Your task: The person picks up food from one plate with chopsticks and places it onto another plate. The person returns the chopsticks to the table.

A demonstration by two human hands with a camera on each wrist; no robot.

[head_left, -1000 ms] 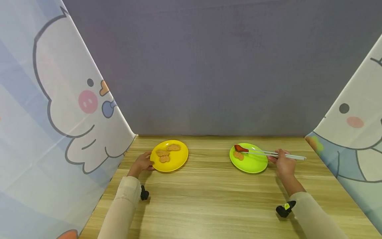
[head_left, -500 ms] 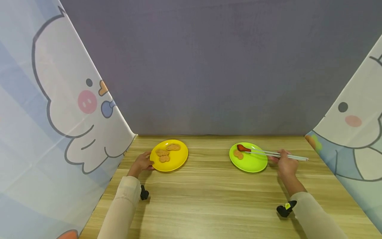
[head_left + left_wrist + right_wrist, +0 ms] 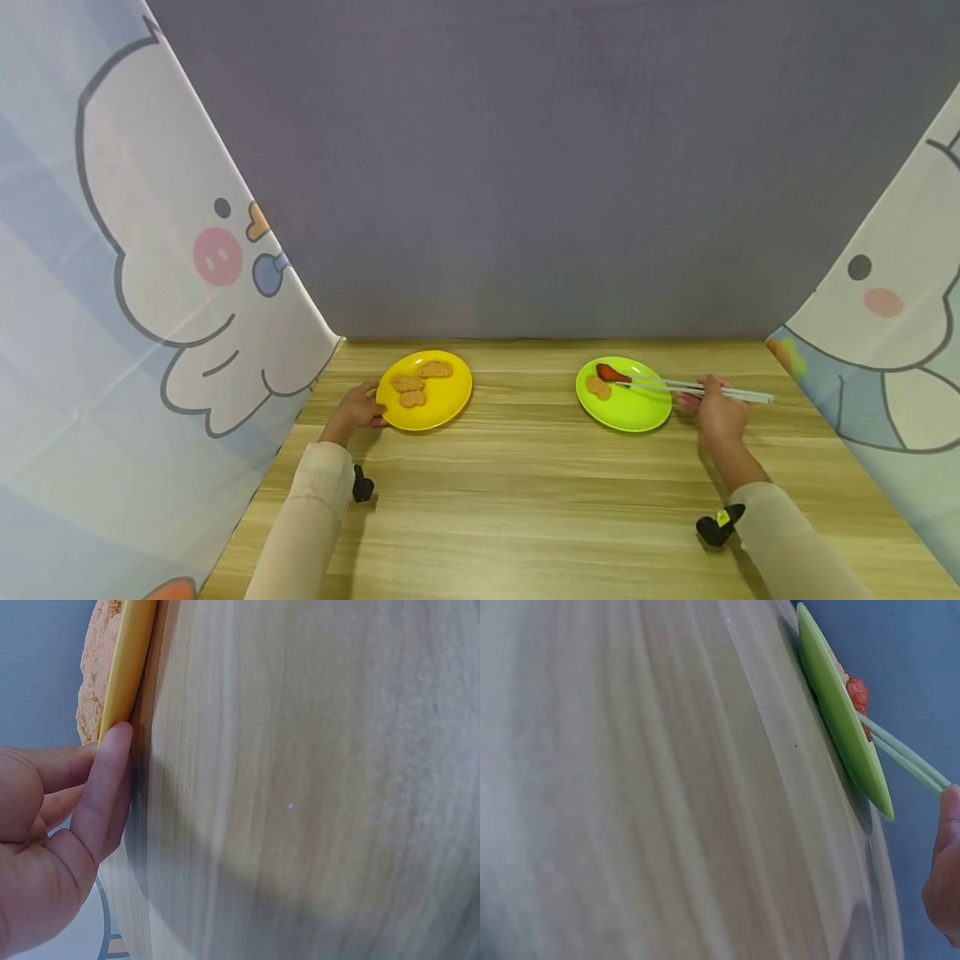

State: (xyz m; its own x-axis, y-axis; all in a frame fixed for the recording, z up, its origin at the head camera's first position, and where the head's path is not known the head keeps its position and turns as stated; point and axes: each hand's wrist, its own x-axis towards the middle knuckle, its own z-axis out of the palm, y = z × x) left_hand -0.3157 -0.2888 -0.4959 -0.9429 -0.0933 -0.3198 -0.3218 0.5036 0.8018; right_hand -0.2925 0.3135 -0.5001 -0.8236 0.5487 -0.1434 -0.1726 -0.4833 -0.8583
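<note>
My left hand (image 3: 362, 407) pinches the left rim of a yellow plate (image 3: 450, 402), thumb and fingers meeting at its edge in the left wrist view. On that plate lie several tan, breaded-looking pieces (image 3: 408, 384). At the right, my right hand (image 3: 722, 410) holds a pair of pale chopsticks (image 3: 678, 386) out over a bright green plate (image 3: 636, 414). Their tips are at a reddish-brown drumstick (image 3: 612, 373), which is on the plate's far left part. Beside the drumstick lies a small tan piece (image 3: 598, 387). The right wrist view hides most of the plate's top.
Both plates stand on a wood-grain table (image 3: 525, 483) near its back edge. A grey cloth wall (image 3: 525, 183) rises behind, and cartoon-printed panels (image 3: 172, 250) close in the sides. Each wrist carries a small black camera mount (image 3: 720, 527).
The drumstick and chopstick tips have shifted slightly right and down on the green plate, and the right hand has moved a little right. The left hand stays at the yellow plate.
</note>
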